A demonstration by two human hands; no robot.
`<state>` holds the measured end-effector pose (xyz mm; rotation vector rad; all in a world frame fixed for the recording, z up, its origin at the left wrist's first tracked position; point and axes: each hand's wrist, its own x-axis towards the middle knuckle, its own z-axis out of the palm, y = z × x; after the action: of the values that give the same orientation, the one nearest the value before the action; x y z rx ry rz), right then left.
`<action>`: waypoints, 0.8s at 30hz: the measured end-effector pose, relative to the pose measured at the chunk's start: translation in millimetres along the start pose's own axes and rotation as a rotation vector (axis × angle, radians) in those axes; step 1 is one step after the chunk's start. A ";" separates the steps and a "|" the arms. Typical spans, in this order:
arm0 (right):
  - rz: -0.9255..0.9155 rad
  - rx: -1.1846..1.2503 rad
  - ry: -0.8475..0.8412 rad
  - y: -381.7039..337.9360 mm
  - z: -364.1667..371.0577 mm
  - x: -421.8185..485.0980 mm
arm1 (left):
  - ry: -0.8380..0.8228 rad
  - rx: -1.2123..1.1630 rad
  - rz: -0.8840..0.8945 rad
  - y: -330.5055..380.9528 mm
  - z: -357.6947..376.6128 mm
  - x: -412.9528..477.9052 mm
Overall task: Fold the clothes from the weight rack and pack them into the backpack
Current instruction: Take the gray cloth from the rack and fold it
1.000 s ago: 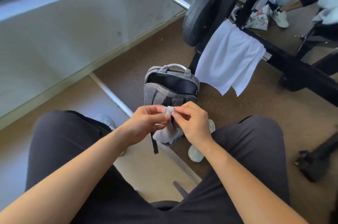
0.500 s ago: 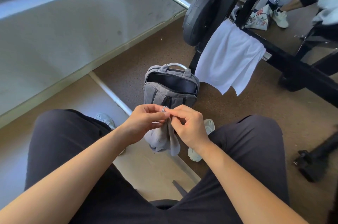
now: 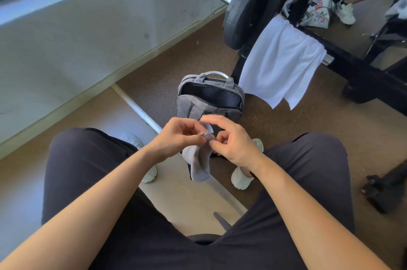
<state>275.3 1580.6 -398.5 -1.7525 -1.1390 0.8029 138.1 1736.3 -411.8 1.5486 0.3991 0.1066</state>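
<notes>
Head view: my left hand (image 3: 176,137) pinches the cuff of a grey sock (image 3: 199,164), which hangs between my knees just in front of the open backpack (image 3: 193,108). My right hand (image 3: 233,144) is curled at the same cuff, but I cannot tell whether it grips. Judged progress is early: the sock is unfolded and unpacked, and a white garment (image 3: 279,60) is draped on the weight rack (image 3: 356,71); no brand, label or writing is legible.

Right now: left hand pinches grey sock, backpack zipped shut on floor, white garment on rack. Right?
No: head view shows the backpack unzipped, top gaping open. Left hand pinching the grey sock and white garment on the rack both hold.
</notes>
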 end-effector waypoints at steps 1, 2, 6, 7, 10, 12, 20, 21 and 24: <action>0.041 0.011 -0.043 -0.4 -0.5 -0.4 | -0.004 0.011 0.004 1.0 -1.7 -0.6; 0.068 0.009 -0.069 -0.3 -0.9 -1.0 | 0.003 0.015 0.008 1.8 -3.5 -1.2; 0.113 -0.007 -0.045 -0.4 -1.9 -2.5 | 0.018 0.038 0.027 0.5 -7.5 -2.7; 0.127 0.019 -0.041 -1.4 -2.7 -2.6 | 0.021 0.034 0.029 -0.7 -7.3 -2.2; 0.150 0.083 -0.057 -4.0 -6.3 -4.0 | 0.013 0.035 0.022 -4.1 -5.8 -0.2; 0.149 0.095 -0.062 -4.3 -9.5 -5.9 | -0.012 0.079 0.019 -4.7 -4.2 0.6; 0.104 0.077 0.085 -1.7 -22.3 -10.6 | -0.092 0.110 -0.107 -7.5 9.7 1.9; 0.096 0.044 0.099 0.2 -23.1 -10.7 | -0.094 0.127 -0.116 -7.4 11.5 2.2; 0.089 -0.050 0.111 3.3 -23.4 -10.3 | -0.039 0.161 -0.152 -5.4 18.7 3.1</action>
<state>292.7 1562.9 -391.3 -1.8764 -1.0212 0.7256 145.9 1719.3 -418.2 1.6702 0.5022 -0.0755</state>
